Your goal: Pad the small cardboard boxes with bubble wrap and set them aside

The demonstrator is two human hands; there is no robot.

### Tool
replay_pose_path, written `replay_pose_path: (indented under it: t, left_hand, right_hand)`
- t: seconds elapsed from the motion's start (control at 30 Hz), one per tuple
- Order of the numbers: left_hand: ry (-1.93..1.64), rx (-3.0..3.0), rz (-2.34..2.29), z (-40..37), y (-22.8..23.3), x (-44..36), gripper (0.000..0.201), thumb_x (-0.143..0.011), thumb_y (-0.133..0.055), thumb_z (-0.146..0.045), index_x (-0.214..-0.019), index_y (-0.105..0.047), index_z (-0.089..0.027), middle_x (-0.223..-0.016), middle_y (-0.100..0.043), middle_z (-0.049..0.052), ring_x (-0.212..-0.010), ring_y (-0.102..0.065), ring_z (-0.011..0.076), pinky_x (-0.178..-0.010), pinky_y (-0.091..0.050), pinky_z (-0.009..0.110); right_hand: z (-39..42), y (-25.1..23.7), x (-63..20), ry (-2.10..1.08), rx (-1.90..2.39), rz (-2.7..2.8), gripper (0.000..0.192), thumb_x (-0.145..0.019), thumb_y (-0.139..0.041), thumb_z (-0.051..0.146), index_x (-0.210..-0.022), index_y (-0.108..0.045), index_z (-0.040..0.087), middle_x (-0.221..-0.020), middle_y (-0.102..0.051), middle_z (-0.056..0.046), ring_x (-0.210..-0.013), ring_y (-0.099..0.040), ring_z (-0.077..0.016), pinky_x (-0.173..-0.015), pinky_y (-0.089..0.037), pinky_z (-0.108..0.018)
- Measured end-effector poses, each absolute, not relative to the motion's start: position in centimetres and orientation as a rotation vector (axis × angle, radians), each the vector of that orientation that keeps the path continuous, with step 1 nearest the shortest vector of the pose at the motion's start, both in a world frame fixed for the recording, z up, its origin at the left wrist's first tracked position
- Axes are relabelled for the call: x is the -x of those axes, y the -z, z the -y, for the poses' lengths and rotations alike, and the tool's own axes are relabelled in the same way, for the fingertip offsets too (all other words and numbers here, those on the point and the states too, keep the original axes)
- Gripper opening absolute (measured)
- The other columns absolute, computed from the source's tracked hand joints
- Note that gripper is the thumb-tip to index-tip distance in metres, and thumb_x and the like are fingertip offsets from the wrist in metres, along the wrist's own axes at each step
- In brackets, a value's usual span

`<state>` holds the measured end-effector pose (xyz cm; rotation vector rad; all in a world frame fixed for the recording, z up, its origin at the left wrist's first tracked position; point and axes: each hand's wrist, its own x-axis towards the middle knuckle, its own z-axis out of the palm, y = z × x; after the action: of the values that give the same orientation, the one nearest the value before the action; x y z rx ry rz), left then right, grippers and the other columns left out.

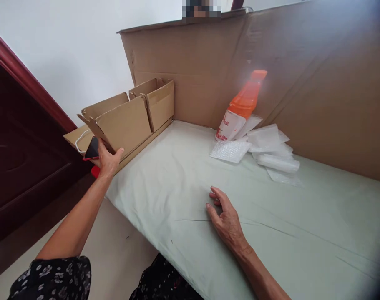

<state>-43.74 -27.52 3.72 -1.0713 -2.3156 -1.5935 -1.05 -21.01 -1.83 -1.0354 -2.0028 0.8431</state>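
Observation:
My left hand [108, 161] is at the near end of the cardboard boxes, beside a dark phone in a red case [92, 148]. Its thumb stands apart from the fingers. Part of the fingers is hidden, and I cannot tell whether they touch the phone or the box edge. My right hand [226, 218] is over the pale green cloth [164, 179], fingers loosely curved and apart, holding nothing. Beyond it, an orange bottle with a white label [242, 104] leans against the cardboard panel. Bubble wrap pieces [271, 146] lie in a loose pile beside the bottle.
Two open-topped cardboard boxes [124, 118] line the table's left side. A tall cardboard panel [190, 62] stands along the back. A white cable [79, 141] loops near the phone. Part of a person [201, 9] shows above the panel. A dark red door [17, 137] is at left.

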Motion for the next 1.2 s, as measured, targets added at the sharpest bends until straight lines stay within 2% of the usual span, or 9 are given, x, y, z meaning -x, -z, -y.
replay_pose_path:
  t: [0.27,0.43,0.57,0.67,0.87,0.97,1.07,1.13,1.2]
  left_hand:
    - [1.387,1.620,2.460,31.5,2.8,30.2,0.082,-0.086,-0.065,-0.041,-0.156,-0.029,-0.018,-0.156,-0.040,0.021,-0.145,-0.041,0.0350,-0.119,-0.038,0.054]
    - [0.961,2.434,1.971,29.2,4.6,24.0,0.046,-0.091,-0.052,-0.046,-0.130,-0.060,-0.022,-0.142,-0.057,0.017,-0.137,-0.049,0.0385,-0.114,-0.038,0.060]
    - [0.848,2.585,1.755,26.4,5.1,19.3,0.047,-0.095,-0.043,-0.047,-0.131,-0.059,-0.021,-0.143,-0.055,0.019,-0.135,-0.050,0.0409,-0.111,-0.038,0.062]
    - [0.767,2.584,1.754,25.7,4.6,16.8,0.048,-0.096,-0.042,-0.048,-0.131,-0.059,-0.020,-0.145,-0.054,0.020,-0.137,-0.047,0.0419,-0.112,-0.036,0.063]
    - [0.754,2.527,1.747,25.8,3.7,15.2,0.047,-0.097,-0.043,-0.046,-0.128,-0.063,-0.016,-0.142,-0.057,0.021,-0.135,-0.051,0.0403,-0.111,-0.039,0.060]
    - [0.741,2.513,1.755,25.9,3.4,15.0,0.045,-0.096,-0.046,-0.043,-0.127,-0.064,-0.017,-0.141,-0.059,0.020,-0.134,-0.052,0.0381,-0.111,-0.040,0.057]
    - [0.745,2.500,1.785,26.0,3.1,14.8,0.043,-0.095,-0.048,-0.041,-0.127,-0.065,-0.018,-0.140,-0.060,0.018,-0.134,-0.052,0.0375,-0.111,-0.040,0.057]
    - [0.756,2.491,1.792,26.2,3.0,14.6,0.042,-0.095,-0.048,-0.040,-0.127,-0.065,-0.018,-0.139,-0.061,0.018,-0.133,-0.053,0.0372,-0.111,-0.041,0.057]
    - [0.760,2.485,1.785,26.3,3.0,14.5,0.042,-0.095,-0.048,-0.040,-0.126,-0.066,-0.017,-0.139,-0.061,0.018,-0.132,-0.054,0.0367,-0.111,-0.041,0.057]
  right_hand:
    - [21.5,2.4,1.8,-0.724,0.944,2.190,0.039,-0.092,-0.049,0.018,-0.128,-0.062,0.019,-0.140,-0.060,-0.016,-0.131,-0.056,-0.0279,-0.109,-0.046,-0.054]
    - [23.0,1.5,2.1,-0.631,1.009,2.337,0.024,-0.086,-0.066,0.018,-0.109,-0.071,0.020,-0.132,-0.068,-0.006,-0.123,-0.060,-0.0204,-0.107,-0.046,-0.038]
    - [23.9,-0.1,-2.1,-0.326,0.904,2.681,0.023,-0.088,-0.068,0.028,-0.111,-0.070,0.022,-0.137,-0.065,-0.005,-0.125,-0.057,-0.0226,-0.099,-0.049,-0.038]
    - [24.7,-2.9,-10.0,-0.032,1.222,2.583,0.024,-0.080,-0.078,0.036,-0.101,-0.072,0.026,-0.130,-0.069,0.000,-0.121,-0.060,-0.0200,-0.100,-0.049,-0.035]
    - [22.8,-12.0,-30.6,0.304,1.793,1.930,0.034,-0.088,-0.064,0.016,-0.120,-0.066,0.006,-0.147,-0.051,-0.027,-0.141,-0.041,-0.0422,-0.107,-0.029,-0.068]
    - [20.6,-15.1,-38.3,0.565,2.050,1.596,0.040,-0.088,-0.061,0.043,-0.090,-0.070,0.005,-0.148,-0.052,-0.025,-0.141,-0.041,-0.0413,-0.095,-0.028,-0.063]
    - [18.9,-16.1,-42.5,0.537,2.248,1.481,0.068,-0.084,-0.039,0.063,-0.051,-0.051,0.005,-0.146,-0.049,-0.028,-0.135,-0.043,-0.0437,-0.077,-0.021,-0.062]
    - [18.0,-16.3,-43.5,0.429,2.342,1.407,0.070,-0.082,-0.039,0.065,-0.046,-0.044,0.005,-0.139,-0.055,-0.028,-0.130,-0.048,-0.0419,-0.071,-0.018,-0.062]
    - [17.4,-16.5,-43.5,0.367,2.410,1.349,0.066,-0.083,-0.046,0.060,-0.049,-0.052,0.003,-0.131,-0.061,-0.027,-0.127,-0.053,-0.0392,-0.069,-0.018,-0.060]
